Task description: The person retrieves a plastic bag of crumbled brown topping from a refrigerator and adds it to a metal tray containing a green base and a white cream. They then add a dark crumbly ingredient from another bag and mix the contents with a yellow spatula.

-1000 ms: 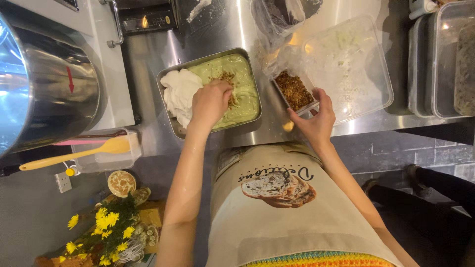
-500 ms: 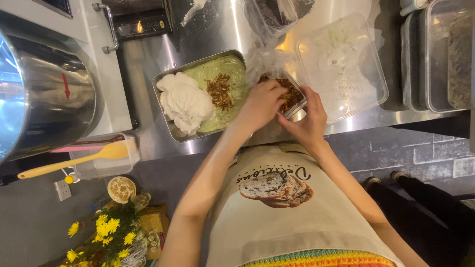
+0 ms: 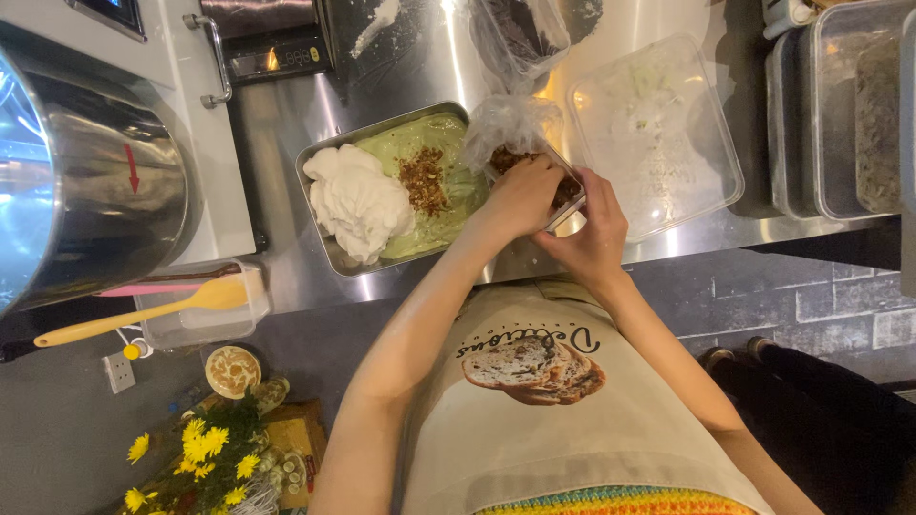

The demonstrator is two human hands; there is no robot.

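Head view, looking straight down: the left hand (image 3: 523,194) is closed into the small container (image 3: 539,181) of brown crumbs, fingertips pinched inside it on the crumbs. The right hand (image 3: 590,234) grips the same container from its near right side, fingers curled round the rim. This container is held just above the near edge of the steel bench (image 3: 286,238), touching the right end of the metal tray (image 3: 334,257), and a crumpled clear plastic bag (image 3: 510,124) rises from its far side. Inside the tray a green layer (image 3: 448,195) covers the right part, a white mound (image 3: 358,200) fills the left part, and a patch of brown crumbs (image 3: 423,179) lies on the green just beside the mound. Right of the hands stands a clear rectangular tub (image 3: 658,133) with pale contents. A large steel bowl (image 3: 86,181) with a small red arrow label (image 3: 133,168) occupies the far left. Below it, a yellow spatula (image 3: 143,313) rests across a clear box (image 3: 191,319). Yellow flowers (image 3: 205,453) show at the lower left. An apron (image 3: 563,420) with a bread print on its front fills the lower middle.
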